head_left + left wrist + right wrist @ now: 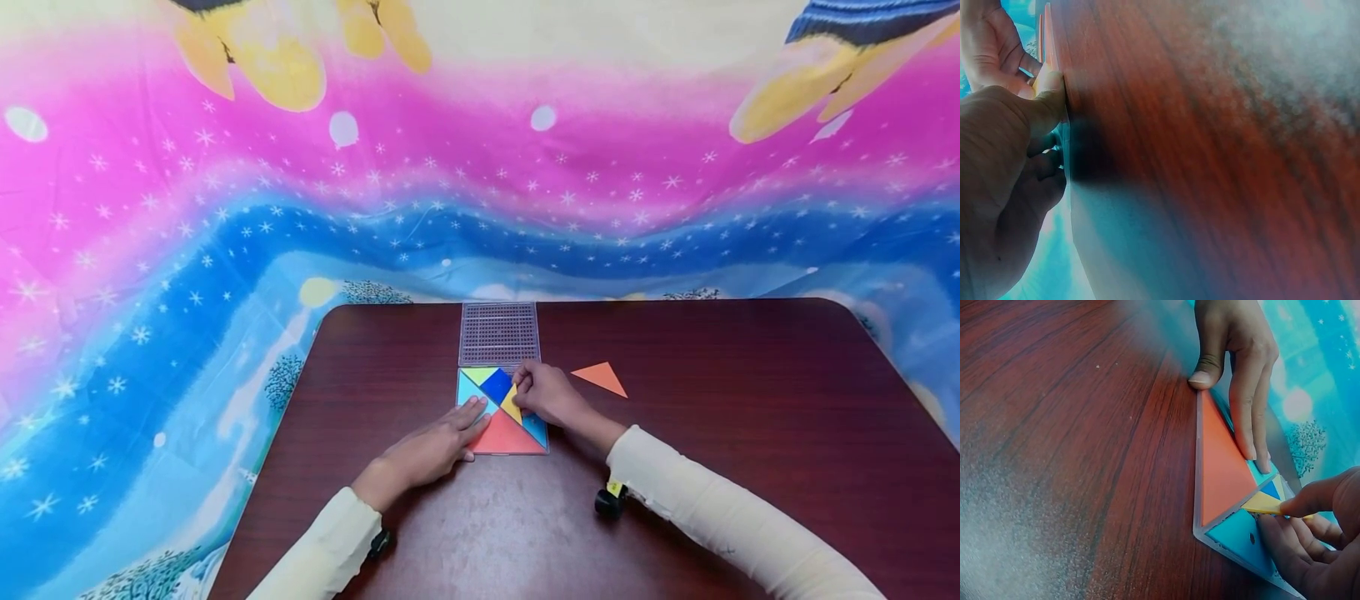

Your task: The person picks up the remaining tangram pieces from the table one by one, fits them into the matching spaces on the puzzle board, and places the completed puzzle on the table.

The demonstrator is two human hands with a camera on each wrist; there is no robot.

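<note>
A shallow clear tangram case (1197, 481) lies on the table with coloured pieces in it. My right hand (551, 396) pinches a yellow tangram piece (1264, 502) between thumb and fingers, tilted a little at the case's right side. My left hand (435, 442) rests its extended fingers on the light-blue triangle (468, 390), its thumb at the near edge. A large coral triangle (1222, 472) fills the near side. A dark-blue piece (496, 386) and a yellow-green one (480, 375) lie at the far side; a blue piece (1241, 536) sits at the near right corner.
A clear gridded panel (498, 333) lies flat just beyond the case, near the table's far edge. One loose orange triangle (603, 379) is on the brown table (712, 400) to the right. A printed cloth (480, 167) hangs behind.
</note>
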